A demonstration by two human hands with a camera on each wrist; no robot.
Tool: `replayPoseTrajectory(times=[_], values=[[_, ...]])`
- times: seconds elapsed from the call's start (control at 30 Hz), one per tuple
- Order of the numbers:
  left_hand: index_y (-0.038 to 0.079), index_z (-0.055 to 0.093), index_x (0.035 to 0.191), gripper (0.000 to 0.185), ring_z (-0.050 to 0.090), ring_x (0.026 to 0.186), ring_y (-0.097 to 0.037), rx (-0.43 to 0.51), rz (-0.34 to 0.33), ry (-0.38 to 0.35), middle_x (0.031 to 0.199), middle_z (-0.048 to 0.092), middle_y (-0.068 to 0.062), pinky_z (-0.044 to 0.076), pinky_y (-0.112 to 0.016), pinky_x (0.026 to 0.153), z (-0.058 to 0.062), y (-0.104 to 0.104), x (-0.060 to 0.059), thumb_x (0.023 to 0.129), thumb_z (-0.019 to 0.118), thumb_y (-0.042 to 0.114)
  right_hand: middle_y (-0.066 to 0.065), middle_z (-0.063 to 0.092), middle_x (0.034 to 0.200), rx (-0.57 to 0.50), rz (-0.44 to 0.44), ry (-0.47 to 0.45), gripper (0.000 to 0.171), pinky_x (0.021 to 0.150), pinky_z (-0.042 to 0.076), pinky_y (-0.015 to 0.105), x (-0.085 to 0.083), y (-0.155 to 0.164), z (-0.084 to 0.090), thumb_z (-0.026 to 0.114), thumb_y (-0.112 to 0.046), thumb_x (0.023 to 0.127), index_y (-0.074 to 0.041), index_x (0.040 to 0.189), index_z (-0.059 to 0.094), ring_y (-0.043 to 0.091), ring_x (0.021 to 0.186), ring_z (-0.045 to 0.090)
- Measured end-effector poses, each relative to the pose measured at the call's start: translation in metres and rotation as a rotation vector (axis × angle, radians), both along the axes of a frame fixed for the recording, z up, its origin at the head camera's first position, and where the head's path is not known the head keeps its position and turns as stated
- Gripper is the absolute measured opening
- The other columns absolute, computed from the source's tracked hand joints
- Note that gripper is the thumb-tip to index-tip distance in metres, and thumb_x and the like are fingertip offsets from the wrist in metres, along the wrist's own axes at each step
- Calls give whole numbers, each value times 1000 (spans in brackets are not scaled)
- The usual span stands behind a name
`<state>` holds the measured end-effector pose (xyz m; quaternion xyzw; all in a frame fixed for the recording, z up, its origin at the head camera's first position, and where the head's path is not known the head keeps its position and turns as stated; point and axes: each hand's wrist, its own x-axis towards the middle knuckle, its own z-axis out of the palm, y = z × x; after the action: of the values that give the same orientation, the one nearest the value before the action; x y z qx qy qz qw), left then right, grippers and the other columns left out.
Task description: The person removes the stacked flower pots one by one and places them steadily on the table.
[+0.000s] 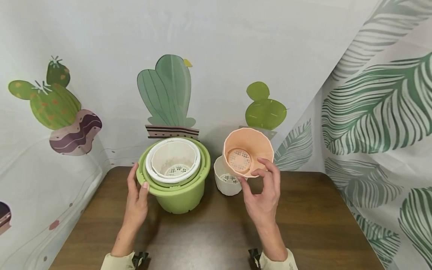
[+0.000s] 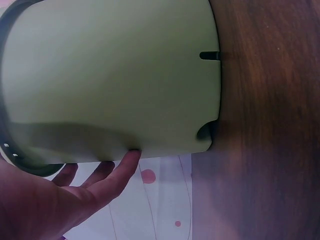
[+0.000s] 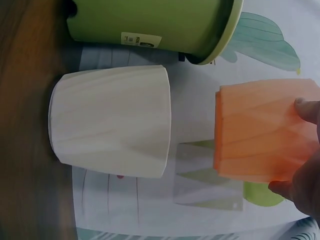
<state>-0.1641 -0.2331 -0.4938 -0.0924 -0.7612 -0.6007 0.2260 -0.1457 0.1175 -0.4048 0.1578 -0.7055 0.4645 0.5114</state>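
One peach pot is held off the bench, tilted so that its mouth and mesh base face the head camera. It is pinched at the rim by the right hand, thumb on one side and fingers curled over the other. Directly below and behind it, a small white pot stands upright on the bench, apart from the peach pot; the right wrist view shows a clear gap between the two.

To the left, a large green pot stands on the bench with a white pot nested inside it; a further pale green rim is seen between the two, so the stack is judged to comprise at least three pieces. The nesting of these is judged complete. The peach pot and the small white pot are not yet stacked with anything, and this is judged to be the remaining work.

The left hand is laid against the side of the green pot, fingers fairly straight along the wall and thumb hooked on the rim, steadying it and not lifting it. The left wrist view confirms fingertips in contact with the pot wall. Both forearms are extended forward from the near edge of the bench, the right wrist raised higher than the left.
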Motion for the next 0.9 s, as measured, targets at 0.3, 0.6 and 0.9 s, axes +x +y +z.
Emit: replayPoseTrajectory(times=[0.3,0.6,0.9], values=[[27,15,171,66,35,150,-12,18,-2,-22,175,19,0,42,-12,108,0,-1,0,114,43,11,33,61,126,10,-13,-5,36,108,42,31,2,6,0,89,15,70,10,91,60,48,121,56],[26,14,172,65,48,138,-8,37,-9,-30,174,20,-1,53,-14,95,-2,-2,0,115,41,12,33,61,124,-1,-56,-18,36,110,41,28,1,20,0,88,18,67,10,90,61,48,120,56],[28,15,171,64,53,131,-9,33,3,-35,173,22,0,56,-15,89,-3,-1,0,115,41,13,28,65,123,39,-131,-65,38,109,40,22,-11,50,-18,94,11,66,7,88,63,45,119,59]])
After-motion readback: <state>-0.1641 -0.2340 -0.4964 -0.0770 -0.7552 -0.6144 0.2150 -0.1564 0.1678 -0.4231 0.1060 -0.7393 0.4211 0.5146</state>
